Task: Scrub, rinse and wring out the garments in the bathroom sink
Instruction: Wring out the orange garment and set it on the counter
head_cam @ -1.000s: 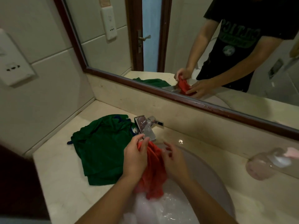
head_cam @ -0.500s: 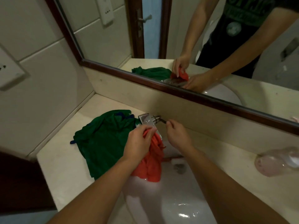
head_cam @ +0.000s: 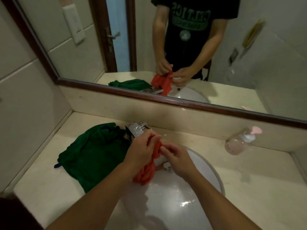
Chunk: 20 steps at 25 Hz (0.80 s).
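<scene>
A wet red garment point(head_cam: 147, 170) hangs bunched over the back of the white sink point(head_cam: 167, 201). My left hand point(head_cam: 141, 150) grips its top end just in front of the chrome faucet point(head_cam: 135, 130). My right hand point(head_cam: 177, 156) is beside it, fingers curled and pinching the same top edge of the red cloth. A green garment point(head_cam: 93, 155) lies crumpled on the counter to the left of the sink. Water glistens in the basin.
A clear soap pump bottle point(head_cam: 239, 141) with a pink top lies on the marble counter point(head_cam: 249, 188) at the right. The wall mirror point(head_cam: 182, 47) above the backsplash reflects the person and both garments. A tiled wall closes the left side.
My right hand came back from near the faucet handle to the red garment and now pinches its top. The left hand kept its hold, and the view tilted up.
</scene>
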Available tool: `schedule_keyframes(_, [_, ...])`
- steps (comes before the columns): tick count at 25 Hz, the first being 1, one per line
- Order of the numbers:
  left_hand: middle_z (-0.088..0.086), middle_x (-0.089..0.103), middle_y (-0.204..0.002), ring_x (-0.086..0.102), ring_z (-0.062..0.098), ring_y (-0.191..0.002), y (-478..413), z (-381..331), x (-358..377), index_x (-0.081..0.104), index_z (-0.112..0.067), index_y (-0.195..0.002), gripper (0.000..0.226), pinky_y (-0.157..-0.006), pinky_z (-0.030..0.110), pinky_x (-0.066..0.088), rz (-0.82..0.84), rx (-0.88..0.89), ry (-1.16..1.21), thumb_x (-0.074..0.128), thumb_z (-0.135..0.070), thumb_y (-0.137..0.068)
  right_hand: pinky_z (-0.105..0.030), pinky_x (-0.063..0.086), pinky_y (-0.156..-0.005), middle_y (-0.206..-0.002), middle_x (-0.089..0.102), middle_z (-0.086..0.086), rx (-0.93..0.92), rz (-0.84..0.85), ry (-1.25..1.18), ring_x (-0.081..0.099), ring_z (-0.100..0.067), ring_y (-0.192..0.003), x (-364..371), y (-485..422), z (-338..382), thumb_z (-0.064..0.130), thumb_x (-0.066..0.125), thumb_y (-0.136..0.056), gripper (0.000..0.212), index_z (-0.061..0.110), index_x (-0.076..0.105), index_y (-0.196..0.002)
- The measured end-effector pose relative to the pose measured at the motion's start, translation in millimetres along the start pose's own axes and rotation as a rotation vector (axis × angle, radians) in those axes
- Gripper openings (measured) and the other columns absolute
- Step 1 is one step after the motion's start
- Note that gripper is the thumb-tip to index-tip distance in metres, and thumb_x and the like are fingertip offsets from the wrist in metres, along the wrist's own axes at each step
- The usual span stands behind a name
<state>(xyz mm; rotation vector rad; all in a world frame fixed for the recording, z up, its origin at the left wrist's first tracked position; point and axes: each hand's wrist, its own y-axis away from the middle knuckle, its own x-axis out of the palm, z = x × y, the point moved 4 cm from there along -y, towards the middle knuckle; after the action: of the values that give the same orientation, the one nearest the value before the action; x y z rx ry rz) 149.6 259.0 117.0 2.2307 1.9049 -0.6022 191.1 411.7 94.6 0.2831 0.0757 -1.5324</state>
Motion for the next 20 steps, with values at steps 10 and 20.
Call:
schedule_keyframes(10, [0.016, 0.068, -0.097, 0.062, 0.039, -0.096, 2, -76, 4, 0.056, -0.011, -0.098, 0.029, -0.076, 0.044, 0.038, 0.102, 0.221, -0.372, 0.048, -0.038, -0.104, -0.033, 0.045, -0.078, -0.088, 0.067, 0.002, -0.254, -0.292, 0.435, 0.059, -0.014, -0.083, -60, 49, 77, 0.020, 0.055, -0.104, 0.016, 0.026, 0.059, -0.090])
schedule_keyframes(20, [-0.009, 0.061, -0.090, 0.058, 0.010, -0.084, -6, -132, 52, 0.059, -0.022, -0.101, 0.016, -0.073, 0.029, 0.042, 0.036, 0.341, -0.096, 0.052, -0.036, -0.103, -0.049, 0.063, -0.070, -0.075, 0.070, -0.016, 0.010, -0.463, 0.039, 0.070, -0.030, -0.066, -123, 55, 102, 0.018, 0.043, -0.108, 0.026, 0.005, 0.062, -0.096])
